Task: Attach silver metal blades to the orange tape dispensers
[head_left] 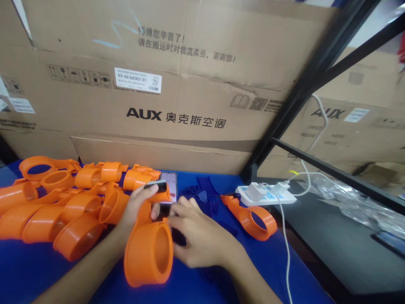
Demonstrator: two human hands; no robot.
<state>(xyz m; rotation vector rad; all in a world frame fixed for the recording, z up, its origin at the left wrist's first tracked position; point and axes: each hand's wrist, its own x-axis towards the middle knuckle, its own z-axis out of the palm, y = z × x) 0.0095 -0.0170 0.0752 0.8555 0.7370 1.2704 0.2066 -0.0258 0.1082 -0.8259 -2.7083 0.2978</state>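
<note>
My left hand [139,204] is closed around the handle of an orange plastic part [148,253], whose wide open ring hangs toward me. The thumb lies on a black piece [158,186] at the handle's upper end. My right hand [198,232] is just right of that ring, its fingers curled together. Something dark shows between those fingers, but I cannot make out what it is. To the right, another orange part [257,221] with a ring and a handle lies on the blue surface [190,283].
Several similar orange parts [79,236] are piled at the left. A phone [172,183] lies behind my hands, beside dark blue pieces [205,196]. A white power strip [268,195] with a trailing cable [286,253] sits at the right. Large cardboard boxes [190,93] and a black frame [294,93] stand behind.
</note>
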